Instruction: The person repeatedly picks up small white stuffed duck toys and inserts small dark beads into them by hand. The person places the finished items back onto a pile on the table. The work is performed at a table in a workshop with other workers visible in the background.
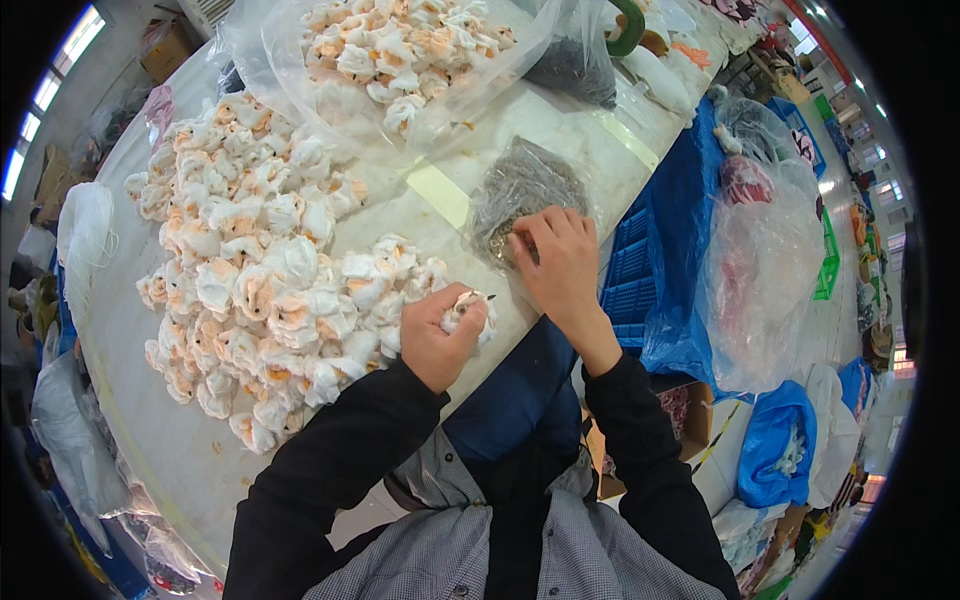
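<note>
My left hand (436, 336) is closed around a small white plush piece (467, 316), which has a dark spot and a dark pointed tip sticking out. It is held just above the table's near edge, beside a large heap of similar white and peach plush pieces (255, 290). My right hand (558, 262) reaches into a crumpled clear plastic bag (530, 185) holding small brownish-gold parts. Its thumb and fingertips are bent together among those parts; whatever they pinch is too small to make out.
At the back of the table (130, 370) lies a big clear bag (270, 40) of more plush pieces, with a bag of dark bits (573, 75) beside it. To the right stand a blue crate (630, 285) and a clear sack with pink contents (765, 250). A blue bag (770, 465) sits lower right.
</note>
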Tool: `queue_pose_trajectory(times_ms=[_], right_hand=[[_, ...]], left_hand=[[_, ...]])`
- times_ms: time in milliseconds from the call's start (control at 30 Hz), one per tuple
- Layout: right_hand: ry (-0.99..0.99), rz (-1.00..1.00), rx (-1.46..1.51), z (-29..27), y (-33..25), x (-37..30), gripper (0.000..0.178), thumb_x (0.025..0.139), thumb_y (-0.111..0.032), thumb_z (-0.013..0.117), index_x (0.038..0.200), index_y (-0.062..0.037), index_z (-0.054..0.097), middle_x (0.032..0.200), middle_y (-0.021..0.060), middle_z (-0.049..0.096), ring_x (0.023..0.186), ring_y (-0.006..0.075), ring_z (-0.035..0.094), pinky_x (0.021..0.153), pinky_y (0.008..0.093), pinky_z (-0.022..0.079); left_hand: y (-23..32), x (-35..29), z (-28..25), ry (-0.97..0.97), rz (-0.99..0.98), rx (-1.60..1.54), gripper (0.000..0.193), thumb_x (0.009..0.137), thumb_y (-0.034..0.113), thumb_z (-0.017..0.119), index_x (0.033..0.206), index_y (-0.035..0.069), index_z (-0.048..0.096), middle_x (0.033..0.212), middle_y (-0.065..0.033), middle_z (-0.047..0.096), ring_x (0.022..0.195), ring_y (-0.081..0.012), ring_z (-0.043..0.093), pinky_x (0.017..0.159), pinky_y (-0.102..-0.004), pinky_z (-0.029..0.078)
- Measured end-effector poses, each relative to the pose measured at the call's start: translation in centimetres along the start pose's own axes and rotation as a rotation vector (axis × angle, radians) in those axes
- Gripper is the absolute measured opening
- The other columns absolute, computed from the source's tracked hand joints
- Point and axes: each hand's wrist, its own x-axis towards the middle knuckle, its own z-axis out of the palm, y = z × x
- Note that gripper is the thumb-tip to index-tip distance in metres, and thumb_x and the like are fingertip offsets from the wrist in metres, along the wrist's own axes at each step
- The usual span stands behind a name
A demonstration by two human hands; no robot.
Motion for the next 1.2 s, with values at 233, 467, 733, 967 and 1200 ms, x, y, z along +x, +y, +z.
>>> queue_pose_trajectory(times_ms=[233,467,733,967,1200], right_hand=[[-0.005,-0.006,-0.057,0.9,-0.4,0.3,0.013,0.084,-0.016,0.078,0.096,-0.0133,0.074,0.095,0.0032,0.064,0.097,0.0259,0.060,0.088,0.0419,0.043],[-0.019,-0.009,-0.098,1.5,-0.5,1.0,0.009,0.085,-0.014,0.077,0.092,-0.0119,0.073,0.094,0.0035,0.064,0.096,0.0264,0.060,0.088,0.0421,0.043],[0.003,0.047,0.074,0.6,-1.0,0.8,0.006,0.086,-0.011,0.073,0.088,-0.0087,0.068,0.090,0.0057,0.065,0.092,0.0271,0.061,0.083,0.0406,0.046],[-0.309,0.649,1.165,-3.5,-3.5,-2.2,0.006,0.099,-0.007,0.067,0.097,-0.0021,0.068,0.091,0.0017,0.069,0.080,0.0102,0.063,0.072,0.0261,0.049],[-0.319,0.742,1.447,-3.7,-4.3,-3.0,0.010,0.101,-0.010,0.069,0.102,-0.0008,0.067,0.094,0.0044,0.069,0.081,0.0109,0.064,0.074,0.0259,0.052]], left_hand=[[-0.3,0.1,-0.1,0.009,0.025,0.035,0.016,0.096,0.013,0.067,0.090,-0.001,0.069,0.070,-0.0030,0.064,0.066,-0.0069,0.056,0.061,-0.0278,0.047],[-0.2,0.1,0.0,-0.002,0.018,0.010,0.014,0.096,0.012,0.067,0.090,-0.001,0.069,0.071,-0.0025,0.064,0.066,-0.0068,0.056,0.062,-0.0277,0.047],[-0.2,0.1,0.0,-0.004,0.028,0.007,0.014,0.096,0.011,0.067,0.090,-0.001,0.069,0.071,-0.0027,0.064,0.067,-0.0072,0.056,0.062,-0.0277,0.047],[-0.4,0.0,-0.2,-0.001,0.021,0.044,0.014,0.096,0.012,0.068,0.091,0.000,0.069,0.071,-0.0038,0.064,0.067,-0.0081,0.056,0.063,-0.0284,0.047],[-0.2,0.2,-0.2,-0.005,0.008,0.054,0.014,0.096,0.013,0.068,0.092,0.000,0.069,0.071,-0.0034,0.064,0.067,-0.0078,0.056,0.063,-0.0285,0.046]])
